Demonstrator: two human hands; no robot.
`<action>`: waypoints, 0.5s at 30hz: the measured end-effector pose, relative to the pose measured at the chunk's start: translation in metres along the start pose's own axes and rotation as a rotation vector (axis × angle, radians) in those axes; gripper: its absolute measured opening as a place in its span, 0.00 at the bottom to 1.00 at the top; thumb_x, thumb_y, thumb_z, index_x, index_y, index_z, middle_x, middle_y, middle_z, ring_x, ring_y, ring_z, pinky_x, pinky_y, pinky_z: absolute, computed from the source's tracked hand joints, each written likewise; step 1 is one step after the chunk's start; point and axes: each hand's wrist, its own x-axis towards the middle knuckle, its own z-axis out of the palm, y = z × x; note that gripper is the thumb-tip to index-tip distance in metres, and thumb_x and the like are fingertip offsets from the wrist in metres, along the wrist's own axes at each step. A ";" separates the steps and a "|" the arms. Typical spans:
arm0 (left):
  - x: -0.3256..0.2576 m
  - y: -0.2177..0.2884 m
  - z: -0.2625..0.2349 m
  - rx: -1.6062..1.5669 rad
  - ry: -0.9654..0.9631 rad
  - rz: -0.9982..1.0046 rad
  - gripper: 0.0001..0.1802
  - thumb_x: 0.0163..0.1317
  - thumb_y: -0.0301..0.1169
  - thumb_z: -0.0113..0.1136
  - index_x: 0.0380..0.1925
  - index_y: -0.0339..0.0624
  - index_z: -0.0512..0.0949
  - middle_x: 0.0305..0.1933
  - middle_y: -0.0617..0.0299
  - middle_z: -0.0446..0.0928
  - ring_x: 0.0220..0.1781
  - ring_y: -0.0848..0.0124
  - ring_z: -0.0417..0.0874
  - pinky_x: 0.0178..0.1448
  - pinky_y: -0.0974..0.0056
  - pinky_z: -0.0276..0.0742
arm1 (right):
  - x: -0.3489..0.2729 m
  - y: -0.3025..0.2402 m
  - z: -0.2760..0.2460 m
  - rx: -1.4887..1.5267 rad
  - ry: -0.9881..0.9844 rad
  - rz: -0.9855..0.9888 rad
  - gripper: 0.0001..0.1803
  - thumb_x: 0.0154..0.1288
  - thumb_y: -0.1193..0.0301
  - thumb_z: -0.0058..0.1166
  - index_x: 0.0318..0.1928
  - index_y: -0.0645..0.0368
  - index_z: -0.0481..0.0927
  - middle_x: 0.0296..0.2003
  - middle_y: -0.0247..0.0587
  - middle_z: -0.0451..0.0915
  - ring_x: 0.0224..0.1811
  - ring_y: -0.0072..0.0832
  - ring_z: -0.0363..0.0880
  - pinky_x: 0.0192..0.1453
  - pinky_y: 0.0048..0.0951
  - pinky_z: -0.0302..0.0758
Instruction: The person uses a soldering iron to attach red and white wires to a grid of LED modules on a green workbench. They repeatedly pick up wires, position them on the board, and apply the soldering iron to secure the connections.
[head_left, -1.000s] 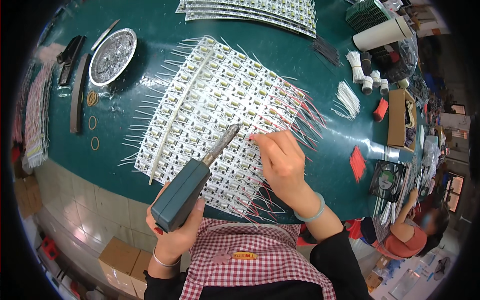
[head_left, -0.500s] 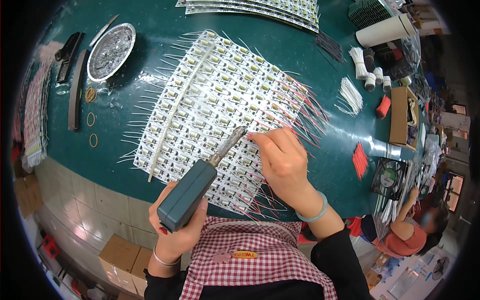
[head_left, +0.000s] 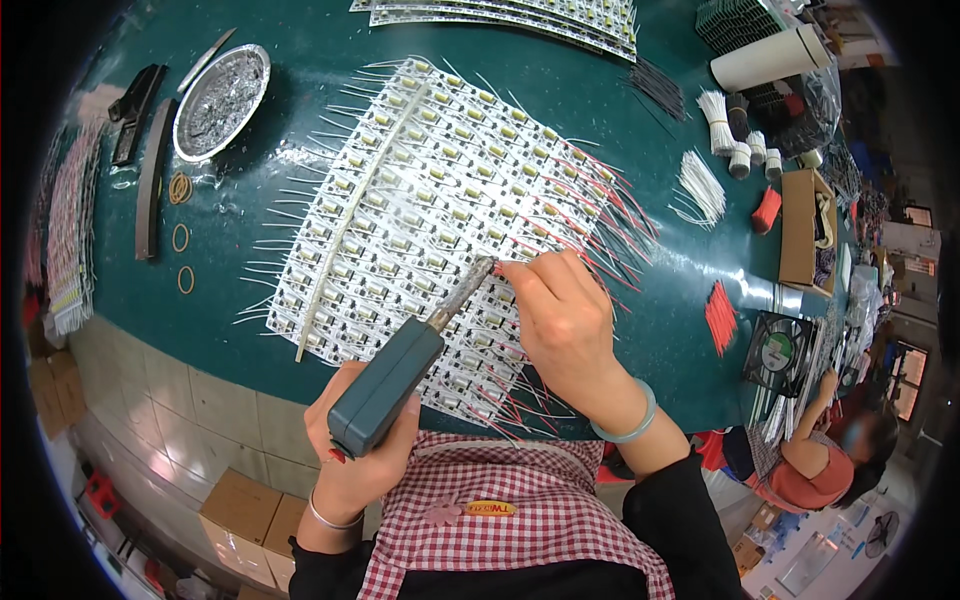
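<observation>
My left hand [head_left: 360, 440] is wrapped around the handle of a dark green soldering gun [head_left: 388, 384], whose metal tip points up and right. Under it lies a white panel of small circuit boards [head_left: 425, 210], with pale wires sticking out along the left side and red and black wires along the right. The fingers of my right hand [head_left: 565, 315] are pinched on a short red wire [head_left: 500, 268], its end beside the iron's tip over the panel. Most of that wire is hidden by my fingers.
At left on the green table are a foil-lined bowl [head_left: 222, 105], rubber bands [head_left: 181, 188] and a dark bar [head_left: 153, 180]. To the right lie red wires [head_left: 720, 318], white wires [head_left: 702, 190], a cardboard box [head_left: 802, 230] and a fan [head_left: 778, 353]. Another person [head_left: 825, 465] sits at lower right.
The soldering gun and my left hand have shifted slightly right and up. My right hand has barely moved and still pinches the red wire near the tip.
</observation>
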 end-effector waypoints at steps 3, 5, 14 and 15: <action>-0.001 -0.001 -0.001 0.030 -0.013 0.017 0.07 0.50 0.17 0.66 0.31 0.32 0.81 0.30 0.57 0.78 0.27 0.70 0.78 0.31 0.68 0.73 | 0.000 -0.001 0.000 -0.048 -0.004 -0.005 0.19 0.40 0.83 0.57 0.39 0.68 0.80 0.29 0.41 0.70 0.32 0.34 0.71 0.31 0.31 0.72; 0.002 -0.002 0.000 0.030 -0.025 0.008 0.07 0.50 0.17 0.66 0.30 0.32 0.81 0.30 0.57 0.78 0.27 0.70 0.78 0.31 0.69 0.72 | 0.001 0.000 0.001 -0.058 -0.001 -0.001 0.19 0.40 0.83 0.57 0.39 0.68 0.80 0.29 0.40 0.70 0.32 0.34 0.71 0.31 0.30 0.72; -0.009 -0.007 -0.003 -0.099 0.051 -0.009 0.11 0.50 0.17 0.65 0.36 0.28 0.81 0.32 0.53 0.78 0.28 0.68 0.79 0.32 0.68 0.74 | 0.003 -0.004 0.000 -0.070 -0.004 -0.012 0.15 0.44 0.82 0.58 0.38 0.67 0.80 0.29 0.39 0.70 0.32 0.32 0.71 0.31 0.29 0.72; -0.009 -0.006 -0.003 -0.111 0.055 -0.027 0.12 0.50 0.17 0.65 0.37 0.27 0.81 0.32 0.53 0.78 0.29 0.68 0.80 0.33 0.68 0.75 | 0.003 -0.003 0.000 -0.076 -0.002 -0.010 0.14 0.45 0.82 0.58 0.38 0.67 0.80 0.29 0.39 0.70 0.32 0.32 0.71 0.31 0.29 0.72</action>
